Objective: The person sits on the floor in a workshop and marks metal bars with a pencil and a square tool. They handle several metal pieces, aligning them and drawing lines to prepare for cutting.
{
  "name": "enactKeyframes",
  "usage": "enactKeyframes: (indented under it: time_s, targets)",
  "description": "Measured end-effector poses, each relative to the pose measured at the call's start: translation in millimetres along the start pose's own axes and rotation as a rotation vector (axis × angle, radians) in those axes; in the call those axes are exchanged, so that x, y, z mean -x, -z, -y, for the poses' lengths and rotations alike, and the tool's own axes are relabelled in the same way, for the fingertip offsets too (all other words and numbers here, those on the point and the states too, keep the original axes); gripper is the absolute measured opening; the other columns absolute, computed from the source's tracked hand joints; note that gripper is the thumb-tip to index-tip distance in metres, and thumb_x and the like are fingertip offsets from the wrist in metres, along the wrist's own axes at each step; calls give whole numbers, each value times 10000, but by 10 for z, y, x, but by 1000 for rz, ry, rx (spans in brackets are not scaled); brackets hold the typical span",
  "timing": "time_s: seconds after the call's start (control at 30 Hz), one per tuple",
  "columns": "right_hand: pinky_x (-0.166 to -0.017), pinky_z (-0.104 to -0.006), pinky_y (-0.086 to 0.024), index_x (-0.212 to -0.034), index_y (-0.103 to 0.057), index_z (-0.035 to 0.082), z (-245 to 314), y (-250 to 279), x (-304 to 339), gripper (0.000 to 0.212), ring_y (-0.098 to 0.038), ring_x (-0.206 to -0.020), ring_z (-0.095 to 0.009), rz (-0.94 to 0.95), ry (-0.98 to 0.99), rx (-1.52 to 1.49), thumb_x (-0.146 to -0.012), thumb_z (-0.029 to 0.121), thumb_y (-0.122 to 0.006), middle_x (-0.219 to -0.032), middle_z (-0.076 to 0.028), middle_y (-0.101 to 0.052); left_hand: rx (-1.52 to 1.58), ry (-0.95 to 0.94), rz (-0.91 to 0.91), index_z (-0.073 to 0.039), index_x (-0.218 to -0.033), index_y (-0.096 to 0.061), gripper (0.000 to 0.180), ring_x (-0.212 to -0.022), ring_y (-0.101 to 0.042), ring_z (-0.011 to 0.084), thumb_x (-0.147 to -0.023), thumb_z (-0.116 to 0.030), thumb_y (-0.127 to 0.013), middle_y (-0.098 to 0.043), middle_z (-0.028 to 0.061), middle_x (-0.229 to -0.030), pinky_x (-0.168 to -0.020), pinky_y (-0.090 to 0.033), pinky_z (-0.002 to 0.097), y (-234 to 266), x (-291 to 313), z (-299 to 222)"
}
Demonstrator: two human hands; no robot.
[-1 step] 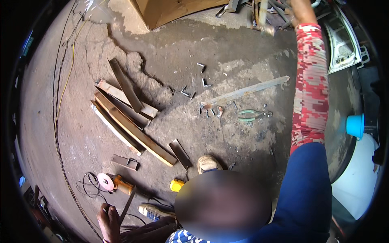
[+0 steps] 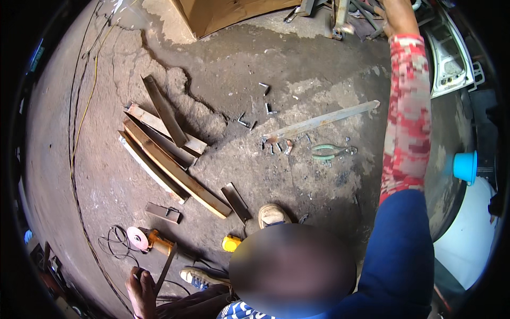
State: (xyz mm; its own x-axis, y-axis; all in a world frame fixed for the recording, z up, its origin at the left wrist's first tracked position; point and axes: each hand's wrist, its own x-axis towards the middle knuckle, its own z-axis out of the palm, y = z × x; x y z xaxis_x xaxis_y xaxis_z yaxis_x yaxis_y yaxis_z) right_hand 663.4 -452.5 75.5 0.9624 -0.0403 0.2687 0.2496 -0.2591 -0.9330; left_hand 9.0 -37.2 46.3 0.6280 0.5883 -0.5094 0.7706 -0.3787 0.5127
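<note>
At the lower left, my left hand (image 2: 141,290) is closed round a flat dark metal strip (image 2: 168,267) that slants up to the right. The strip's upper end comes close to an orange angle grinder (image 2: 159,242) with a pink disc, lying on the floor. My right arm, in a red and beige patterned sleeve, stretches to the far right. There my right hand (image 2: 399,18) is over a heap of metal bars (image 2: 366,21), and its fingers are partly cut off by the frame's edge. Whether it grips a bar cannot be made out. One pale bar (image 2: 342,17) beside it is blurred.
Several steel channel pieces (image 2: 175,170) lie at left of centre. Green-handled pliers (image 2: 328,152) and a long flat bar (image 2: 324,120) rest right of centre, with small metal offcuts (image 2: 271,109) nearby. Cables (image 2: 73,159) run along the left. A blue bucket (image 2: 465,167) stands at right.
My right hand has shifted slightly over the heap, and the pale bar's near end has moved a little up and left. My left hand stays nearly where it was.
</note>
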Motion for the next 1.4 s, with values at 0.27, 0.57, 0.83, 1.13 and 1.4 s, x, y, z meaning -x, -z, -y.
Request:
enactKeyframes:
  time_s: [0.27,0.57,0.83,1.13,1.4]
  targets:
    - [-993,-375,-591,-1252,-741,14,-1339,-463,1982,377,-737,-1101,-242,190,-168,290,-956,240,-802,-1204,-152,-773,-1,48,21,-29,-854,-552,459,-561,-467,119,-1129,-393,-503,-522,19,-643,-548,-376,319,-8,3,-33]
    - [-1095,-470,-458,-1314,-708,82,-2308,-234,3106,494,-610,-1257,-347,500,234,918,-831,51,-804,-1308,-113,-710,-35,23,24,-8,-878,-573,463,-589,-479,152,-1125,-393,-498,-537,58,-647,-569,-379,351,-21,25,36]
    - [-974,-506,-487,-1221,-749,91,-2539,-241,2800,446,-623,-1183,-336,711,396,998,-793,158,-853,-1248,-80,-714,-112,55,-9,9,-904,-559,270,-565,-473,199,-1066,-204,-531,-524,107,-641,-565,-404,384,-20,10,17]
    - [-910,-426,-545,-1228,-720,62,-1786,-1472,3278,302,-689,-1017,-332,839,382,403,-926,64,-736,-1098,-152,-716,109,187,-88,1,-973,-618,377,-624,-533,183,-1133,-319,-497,-583,81,-698,-612,-448,352,-84,65,103]
    - [-669,-345,-543,-1136,-746,36,-1324,-2183,4428,232,-679,-724,-229,975,5,101,-906,12,-733,-910,-99,-718,767,428,-32,-44,-1040,-636,516,-683,-569,114,-1153,-508,-441,-635,42,-797,-625,-464,270,-706,-229,635]
